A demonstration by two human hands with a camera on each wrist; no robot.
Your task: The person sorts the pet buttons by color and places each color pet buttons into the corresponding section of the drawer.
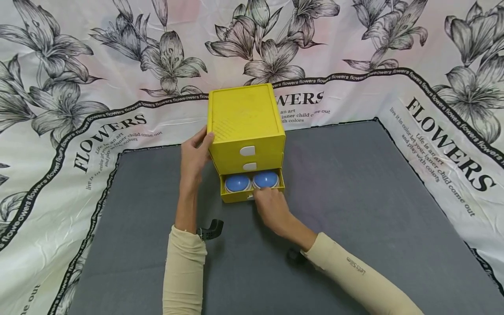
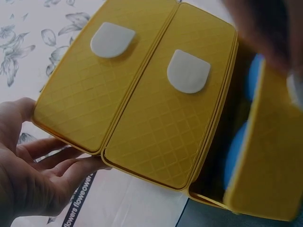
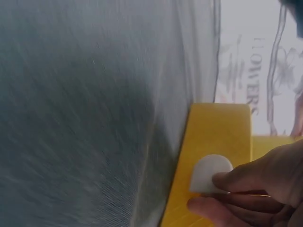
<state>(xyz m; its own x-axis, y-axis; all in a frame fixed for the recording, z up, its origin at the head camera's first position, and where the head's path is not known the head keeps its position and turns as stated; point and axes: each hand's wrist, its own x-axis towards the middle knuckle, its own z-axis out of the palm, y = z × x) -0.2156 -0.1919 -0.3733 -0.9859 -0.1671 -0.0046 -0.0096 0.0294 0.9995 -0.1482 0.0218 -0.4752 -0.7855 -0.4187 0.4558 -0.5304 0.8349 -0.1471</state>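
Note:
A yellow drawer unit (image 1: 245,114) with three drawers stands at the back of the table. Its bottom drawer (image 1: 234,198) is pulled out, and two blue round-topped objects with pale rims lie side by side inside, one on the left (image 1: 237,183) and one on the right (image 1: 265,178). My right hand (image 1: 272,211) pinches that drawer's white handle (image 3: 208,172) between thumb and fingers. Against the unit's left side rests my left hand (image 1: 193,155), its fingers extended along the wall and the thumb by the front edge. The upper two drawers are closed.
A grey cloth (image 1: 354,197) covers the table. White flower-printed sheeting (image 1: 118,105) with black lettering surrounds it at the back and sides. Dark straps sit at both wrists, including a black piece (image 1: 212,229) beside the left wrist.

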